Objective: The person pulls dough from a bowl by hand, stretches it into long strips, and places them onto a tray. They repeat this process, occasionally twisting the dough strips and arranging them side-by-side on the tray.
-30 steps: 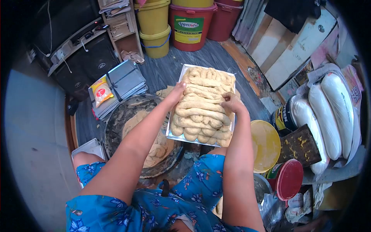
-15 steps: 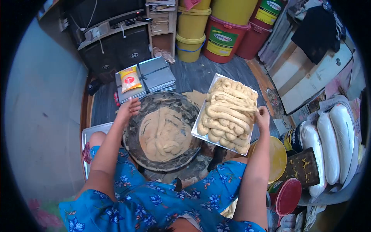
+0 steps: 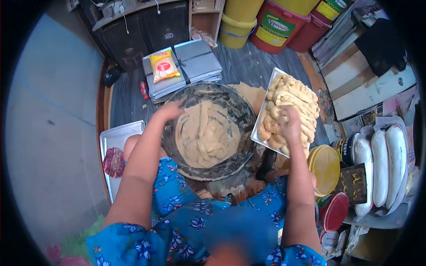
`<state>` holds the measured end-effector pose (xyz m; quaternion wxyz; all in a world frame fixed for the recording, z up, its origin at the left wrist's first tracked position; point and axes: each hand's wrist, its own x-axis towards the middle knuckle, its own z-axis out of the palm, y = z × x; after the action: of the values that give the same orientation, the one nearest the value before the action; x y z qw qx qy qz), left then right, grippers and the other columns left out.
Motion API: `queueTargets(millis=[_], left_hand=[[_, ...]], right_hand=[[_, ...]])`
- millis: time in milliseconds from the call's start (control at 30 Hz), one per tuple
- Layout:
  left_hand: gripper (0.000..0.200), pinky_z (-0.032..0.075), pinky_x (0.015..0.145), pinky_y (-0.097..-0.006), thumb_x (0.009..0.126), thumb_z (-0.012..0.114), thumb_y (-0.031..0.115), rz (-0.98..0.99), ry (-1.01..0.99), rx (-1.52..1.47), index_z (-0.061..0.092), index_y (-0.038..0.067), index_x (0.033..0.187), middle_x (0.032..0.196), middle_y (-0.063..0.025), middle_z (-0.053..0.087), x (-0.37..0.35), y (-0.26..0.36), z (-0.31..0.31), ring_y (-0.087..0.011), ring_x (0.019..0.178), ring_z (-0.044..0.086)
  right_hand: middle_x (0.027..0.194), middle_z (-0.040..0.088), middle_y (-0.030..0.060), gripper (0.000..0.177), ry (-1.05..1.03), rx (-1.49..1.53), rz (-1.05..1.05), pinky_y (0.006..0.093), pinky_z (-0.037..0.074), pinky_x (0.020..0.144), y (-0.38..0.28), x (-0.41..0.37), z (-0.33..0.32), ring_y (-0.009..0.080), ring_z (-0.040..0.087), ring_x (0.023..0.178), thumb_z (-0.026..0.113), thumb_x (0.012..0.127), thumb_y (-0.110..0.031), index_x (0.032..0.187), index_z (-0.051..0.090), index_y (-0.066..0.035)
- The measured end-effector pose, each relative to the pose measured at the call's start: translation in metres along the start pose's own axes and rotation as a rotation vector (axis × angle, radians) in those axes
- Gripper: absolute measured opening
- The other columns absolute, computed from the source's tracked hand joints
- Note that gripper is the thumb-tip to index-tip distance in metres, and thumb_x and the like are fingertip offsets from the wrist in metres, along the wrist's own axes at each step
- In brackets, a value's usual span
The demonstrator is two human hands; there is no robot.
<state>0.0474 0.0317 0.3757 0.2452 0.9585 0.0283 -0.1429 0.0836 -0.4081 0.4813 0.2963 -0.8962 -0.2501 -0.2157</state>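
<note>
My right hand (image 3: 290,125) is over the tray (image 3: 275,80) of dough, with its fingers at the dough pieces (image 3: 306,99). Blur hides whether they grip any. Long ropes and rounded lumps of pale dough lie packed on this tilted metal tray. My left hand (image 3: 171,111) hovers at the left rim of a wide dark basin (image 3: 246,99), holding nothing, fingers stretched out and slightly blurred. Inside the basin lies floury dough (image 3: 208,142) in strips and lumps, surrounded by flour.
Behind the basin, a tied stack of metal trays (image 3: 199,62) carries a yellow packet (image 3: 164,66). Another tray (image 3: 106,137) stands at left with a patterned cloth-like item (image 3: 114,162). Buckets, including a yellow one (image 3: 325,170), and filled white bags (image 3: 379,168) crowd the right.
My right hand has moved from the tray's right edge onto the middle of the dough. My left hand has shifted toward the basin. The camera view has tilted down and turned left.
</note>
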Motion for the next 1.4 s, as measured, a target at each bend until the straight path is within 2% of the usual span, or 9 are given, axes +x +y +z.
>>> queueTargets(millis=[100, 167, 400, 600, 933, 1033, 1167, 1267, 1400], left_hand=[[0.062, 0.039, 0.099, -0.0394, 0.083, 0.057, 0.045, 0.193, -0.321, 0.112, 0.047, 0.005, 0.130, 0.129, -0.0218, 0.050, 0.020, 0.010, 0.009, -0.0353, 0.119, 0.048], [0.064, 0.039, 0.098, -0.0395, 0.082, 0.059, 0.044, 0.234, -0.202, -0.131, 0.046, 0.005, 0.131, 0.127, -0.0217, 0.051, 0.007, 0.040, -0.011, -0.0355, 0.117, 0.049], [0.062, 0.037, 0.100, -0.0373, 0.083, 0.060, 0.041, 0.120, -0.216, -0.125, 0.046, 0.002, 0.130, 0.128, -0.0227, 0.050, 0.019, 0.009, -0.025, -0.0351, 0.119, 0.047], [0.061, 0.038, 0.099, -0.0378, 0.082, 0.060, 0.039, 0.089, -0.208, -0.151, 0.047, 0.002, 0.129, 0.127, -0.0235, 0.049, 0.026, -0.016, -0.030, -0.0354, 0.118, 0.048], [0.059, 0.038, 0.098, -0.0391, 0.083, 0.059, 0.038, 0.065, -0.248, -0.176, 0.047, 0.003, 0.129, 0.125, -0.0238, 0.050, 0.036, -0.024, -0.022, -0.0369, 0.115, 0.049], [0.058, 0.038, 0.098, -0.0394, 0.084, 0.058, 0.038, 0.083, -0.245, -0.173, 0.046, 0.003, 0.129, 0.125, -0.0237, 0.051, 0.033, -0.032, -0.019, -0.0369, 0.115, 0.049], [0.059, 0.038, 0.098, -0.0392, 0.084, 0.058, 0.038, 0.079, -0.241, -0.175, 0.046, 0.003, 0.129, 0.125, -0.0236, 0.051, 0.027, -0.032, -0.024, -0.0368, 0.116, 0.049], [0.060, 0.038, 0.099, -0.0388, 0.083, 0.058, 0.039, 0.109, -0.219, -0.186, 0.045, 0.003, 0.130, 0.125, -0.0238, 0.050, 0.023, -0.029, -0.028, -0.0366, 0.116, 0.049], [0.061, 0.038, 0.099, -0.0384, 0.083, 0.059, 0.040, 0.150, -0.212, -0.189, 0.046, 0.002, 0.129, 0.126, -0.0241, 0.050, 0.017, -0.022, -0.023, -0.0365, 0.116, 0.049]], right_hand=[[0.084, 0.059, 0.0154, 0.019, -0.301, 0.101, -0.158, 0.0408, 0.046, 0.074, -0.047, -0.031, 0.074, 0.0344, 0.058, 0.082, 0.059, 0.071, -0.003, 0.090, 0.060, -0.005], [0.086, 0.060, 0.0158, 0.019, -0.660, 0.052, -0.169, 0.0415, 0.047, 0.075, -0.037, -0.066, 0.137, 0.0345, 0.058, 0.084, 0.059, 0.072, -0.004, 0.090, 0.060, -0.005], [0.095, 0.059, 0.0181, 0.026, -0.519, 0.169, 0.514, 0.0434, 0.046, 0.080, -0.008, -0.188, 0.310, 0.0370, 0.056, 0.092, 0.061, 0.071, -0.008, 0.096, 0.061, -0.002], [0.096, 0.058, 0.0153, 0.028, -0.497, -0.006, 0.407, 0.0428, 0.044, 0.078, -0.033, -0.172, 0.356, 0.0330, 0.054, 0.091, 0.060, 0.072, -0.018, 0.097, 0.062, -0.006], [0.124, 0.043, 0.0128, 0.042, -0.874, -0.325, 0.689, 0.0485, 0.035, 0.091, -0.047, -0.147, 0.443, 0.0317, 0.048, 0.104, 0.063, 0.074, -0.035, 0.107, 0.063, -0.009], [0.113, 0.052, 0.0138, 0.046, -0.867, -0.092, 1.051, 0.0461, 0.039, 0.088, -0.040, -0.114, 0.427, 0.0313, 0.052, 0.101, 0.062, 0.077, -0.034, 0.113, 0.060, -0.005], [0.084, 0.063, 0.0112, 0.029, -0.569, 0.846, 1.345, 0.0355, 0.050, 0.078, 0.016, -0.148, 0.388, 0.0243, 0.062, 0.085, 0.052, 0.087, -0.023, 0.107, 0.059, -0.002], [0.086, 0.063, 0.0091, 0.024, -0.296, 1.239, 1.616, 0.0347, 0.050, 0.075, 0.006, -0.165, 0.347, 0.0207, 0.061, 0.078, 0.047, 0.091, -0.020, 0.103, 0.057, -0.001], [0.083, 0.063, 0.0075, 0.023, -0.378, 1.128, 1.662, 0.0345, 0.050, 0.074, 0.000, -0.189, 0.334, 0.0193, 0.060, 0.071, 0.049, 0.091, -0.019, 0.102, 0.056, -0.001]])
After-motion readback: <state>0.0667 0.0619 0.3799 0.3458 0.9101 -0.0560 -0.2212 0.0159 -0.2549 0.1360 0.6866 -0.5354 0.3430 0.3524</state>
